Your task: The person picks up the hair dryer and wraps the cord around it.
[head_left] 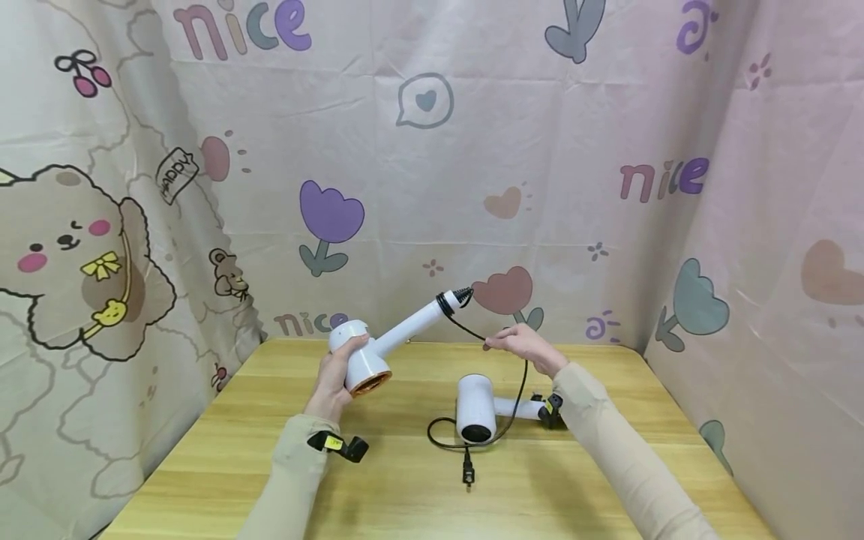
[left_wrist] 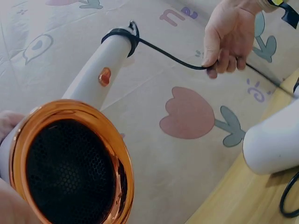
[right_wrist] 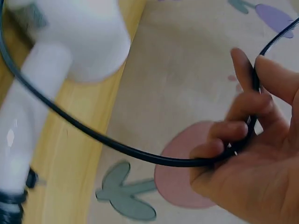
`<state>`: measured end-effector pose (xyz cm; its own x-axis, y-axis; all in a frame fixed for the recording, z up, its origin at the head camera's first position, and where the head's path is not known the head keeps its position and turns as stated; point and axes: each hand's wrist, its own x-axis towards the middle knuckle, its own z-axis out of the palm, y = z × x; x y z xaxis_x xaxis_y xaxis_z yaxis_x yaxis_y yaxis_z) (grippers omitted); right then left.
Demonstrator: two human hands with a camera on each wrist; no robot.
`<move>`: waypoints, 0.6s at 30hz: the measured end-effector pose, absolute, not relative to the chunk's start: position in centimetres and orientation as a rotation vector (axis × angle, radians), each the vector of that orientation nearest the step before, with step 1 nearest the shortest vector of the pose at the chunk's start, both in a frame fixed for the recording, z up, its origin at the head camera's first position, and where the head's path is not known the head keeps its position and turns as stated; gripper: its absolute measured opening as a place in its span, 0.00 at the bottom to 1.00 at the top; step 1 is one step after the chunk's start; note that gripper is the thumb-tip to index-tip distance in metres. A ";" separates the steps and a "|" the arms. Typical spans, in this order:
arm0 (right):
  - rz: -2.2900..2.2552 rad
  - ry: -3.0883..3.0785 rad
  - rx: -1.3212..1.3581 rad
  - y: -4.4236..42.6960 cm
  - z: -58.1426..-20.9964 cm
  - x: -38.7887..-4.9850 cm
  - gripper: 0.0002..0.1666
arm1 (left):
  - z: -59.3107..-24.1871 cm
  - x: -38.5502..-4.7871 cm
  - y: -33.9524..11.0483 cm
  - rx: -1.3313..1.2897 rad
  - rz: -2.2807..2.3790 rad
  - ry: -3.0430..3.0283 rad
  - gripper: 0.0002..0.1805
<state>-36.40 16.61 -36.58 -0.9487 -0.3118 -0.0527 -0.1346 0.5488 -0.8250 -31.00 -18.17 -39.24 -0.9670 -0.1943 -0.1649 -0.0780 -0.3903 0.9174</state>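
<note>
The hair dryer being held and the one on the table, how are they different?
The held dryer is up in the left hand, but the other dryer lies on the table. The held dryer's near opening has a shiny orange rim; the other dryer's near end looks black. Both are white with handles.

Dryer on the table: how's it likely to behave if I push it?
The dryer might start to roll on its rounded barrel, but its handle, lying out sideways, should probably check that. The handle's glint suggests a smooth, perhaps slippery surface. The black cord, passing in front of the handle in the head view, could snag.
</note>
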 end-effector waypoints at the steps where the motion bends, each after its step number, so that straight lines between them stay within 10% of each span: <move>1: -1.345 2.625 -0.360 16.6 -36.5 -36.5 0.18 | -39.3 -30.9 -18.2 0.363 -2.528 -1.713 0.38; 18: -0.961 3.285 -0.507 15.4 -34.0 -37.1 0.11 | -40.5 -30.8 -17.7 0.186 -2.573 -1.940 0.33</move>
<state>-37.14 15.36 -34.01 -0.9078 -0.1843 0.3767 -0.3583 0.8076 -0.4684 -30.81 -17.74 -40.50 -0.9896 -0.0006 -0.1437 -0.1380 -0.2754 0.9514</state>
